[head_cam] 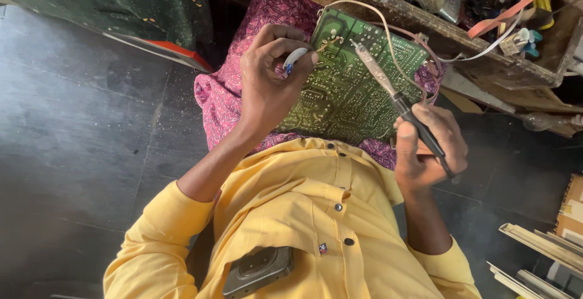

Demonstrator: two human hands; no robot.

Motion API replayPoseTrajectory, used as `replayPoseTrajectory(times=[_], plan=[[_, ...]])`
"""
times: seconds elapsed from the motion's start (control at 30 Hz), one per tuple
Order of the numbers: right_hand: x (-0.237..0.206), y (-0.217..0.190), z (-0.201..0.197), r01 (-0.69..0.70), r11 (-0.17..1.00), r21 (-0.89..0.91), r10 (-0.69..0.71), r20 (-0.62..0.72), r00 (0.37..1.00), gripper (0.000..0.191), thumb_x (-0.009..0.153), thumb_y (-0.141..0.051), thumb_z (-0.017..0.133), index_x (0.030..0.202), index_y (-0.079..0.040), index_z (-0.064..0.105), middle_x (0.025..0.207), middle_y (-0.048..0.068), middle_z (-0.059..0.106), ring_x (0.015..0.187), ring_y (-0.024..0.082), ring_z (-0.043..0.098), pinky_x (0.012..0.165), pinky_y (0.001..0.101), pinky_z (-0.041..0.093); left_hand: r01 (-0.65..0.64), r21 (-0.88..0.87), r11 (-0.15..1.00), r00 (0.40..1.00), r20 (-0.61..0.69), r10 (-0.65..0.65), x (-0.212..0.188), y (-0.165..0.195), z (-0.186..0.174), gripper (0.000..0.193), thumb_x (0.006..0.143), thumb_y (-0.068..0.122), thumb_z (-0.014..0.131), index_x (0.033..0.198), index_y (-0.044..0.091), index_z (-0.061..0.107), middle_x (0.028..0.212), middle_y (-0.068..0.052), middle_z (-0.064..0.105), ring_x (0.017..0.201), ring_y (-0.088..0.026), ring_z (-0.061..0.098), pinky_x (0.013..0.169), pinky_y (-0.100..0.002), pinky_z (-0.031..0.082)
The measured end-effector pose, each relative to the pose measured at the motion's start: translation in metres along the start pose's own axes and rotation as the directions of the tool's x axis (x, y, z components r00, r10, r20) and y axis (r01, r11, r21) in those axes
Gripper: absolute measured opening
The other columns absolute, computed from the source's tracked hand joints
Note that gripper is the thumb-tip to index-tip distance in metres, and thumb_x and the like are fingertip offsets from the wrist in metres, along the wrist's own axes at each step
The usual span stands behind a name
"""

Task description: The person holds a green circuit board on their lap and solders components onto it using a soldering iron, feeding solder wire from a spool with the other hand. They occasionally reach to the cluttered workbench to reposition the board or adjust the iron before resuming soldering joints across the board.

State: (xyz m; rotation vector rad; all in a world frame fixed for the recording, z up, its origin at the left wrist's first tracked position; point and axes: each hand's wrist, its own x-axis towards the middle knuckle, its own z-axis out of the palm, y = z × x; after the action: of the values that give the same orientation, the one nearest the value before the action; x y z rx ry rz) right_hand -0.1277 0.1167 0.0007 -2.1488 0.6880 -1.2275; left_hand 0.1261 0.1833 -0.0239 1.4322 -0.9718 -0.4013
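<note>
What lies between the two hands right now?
In the head view, the green circuit board spans the gap between the left hand and right hand, with the soldering iron angled across it.

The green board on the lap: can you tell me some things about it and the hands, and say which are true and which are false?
1. The green circuit board rests on pink patterned cloth. True.
2. The right hand holds a hammer. False: it grips a soldering iron, tip over the board.
3. The left hand is empty. False: its fingers pinch a small white and blue thing.
4. The person wears a yellow shirt. True.
5. A wooden box of wires lies beyond the board. True.
</note>
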Motion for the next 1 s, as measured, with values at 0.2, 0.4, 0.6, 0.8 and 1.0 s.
replayPoseTrajectory(times=[0.2, 0.4, 0.6, 0.8, 1.0], plan=[[-0.002, -0.010, 0.003, 0.081, 0.981, -0.177, -0.063, 0.104, 0.993, 0.029, 0.111, -0.018, 0.067, 0.130, 0.005, 0.064, 0.099, 0.017, 0.073, 0.085, 0.024, 0.076, 0.078, 0.0326, 0.061, 0.017, -0.012, 1.000, 1.000, 0.014, -0.016, -0.001, 0.002, 0.001, 0.008, 0.091, 0.004, 0.077, 0.097, -0.001, 0.075, 0.111, -0.009, 0.070, 0.090, -0.015, 0.073, 0.078, -0.027, 0.060], [-0.003, -0.011, 0.005, 0.153, 0.961, -0.231, -0.128, 0.120, 0.985, 0.029, 0.110, -0.017, 0.068, 0.128, 0.005, 0.064, 0.096, 0.016, 0.074, 0.083, 0.027, 0.074, 0.076, 0.0332, 0.058, 0.037, -0.020, 0.999, 0.999, 0.017, -0.037, 0.000, 0.006, 0.001, 0.008, 0.091, 0.004, 0.074, 0.093, -0.004, 0.073, 0.110, -0.009, 0.071, 0.089, -0.014, 0.074, 0.079, -0.026, 0.062], [-0.003, -0.010, 0.009, 0.169, 0.955, -0.243, -0.143, 0.119, 0.982, 0.028, 0.109, -0.016, 0.069, 0.127, 0.005, 0.065, 0.096, 0.017, 0.073, 0.085, 0.028, 0.074, 0.075, 0.0339, 0.058, 0.047, -0.036, 0.998, 0.998, 0.031, -0.046, 0.006, 0.008, 0.001, 0.009, 0.090, 0.004, 0.074, 0.092, -0.005, 0.072, 0.111, -0.009, 0.072, 0.087, -0.014, 0.075, 0.077, -0.026, 0.061], [-0.002, -0.008, 0.012, 0.190, 0.951, -0.245, -0.165, 0.119, 0.979, 0.027, 0.109, -0.014, 0.069, 0.125, 0.007, 0.065, 0.093, 0.016, 0.073, 0.086, 0.029, 0.074, 0.073, 0.0340, 0.058, 0.021, -0.027, 0.999, 0.999, 0.029, -0.020, 0.010, 0.010, 0.003, 0.009, 0.089, 0.004, 0.074, 0.093, -0.004, 0.072, 0.112, -0.009, 0.071, 0.086, -0.014, 0.075, 0.077, -0.026, 0.060], [-0.004, -0.006, 0.014, 0.157, 0.961, -0.226, -0.138, 0.102, 0.985, 0.027, 0.110, -0.015, 0.068, 0.125, 0.007, 0.065, 0.091, 0.017, 0.073, 0.083, 0.028, 0.075, 0.073, 0.0334, 0.059, 0.030, -0.062, 0.998, 0.999, 0.036, -0.028, 0.010, 0.011, 0.002, 0.008, 0.089, 0.002, 0.074, 0.093, -0.005, 0.072, 0.112, -0.009, 0.071, 0.089, -0.014, 0.075, 0.079, -0.026, 0.062]])
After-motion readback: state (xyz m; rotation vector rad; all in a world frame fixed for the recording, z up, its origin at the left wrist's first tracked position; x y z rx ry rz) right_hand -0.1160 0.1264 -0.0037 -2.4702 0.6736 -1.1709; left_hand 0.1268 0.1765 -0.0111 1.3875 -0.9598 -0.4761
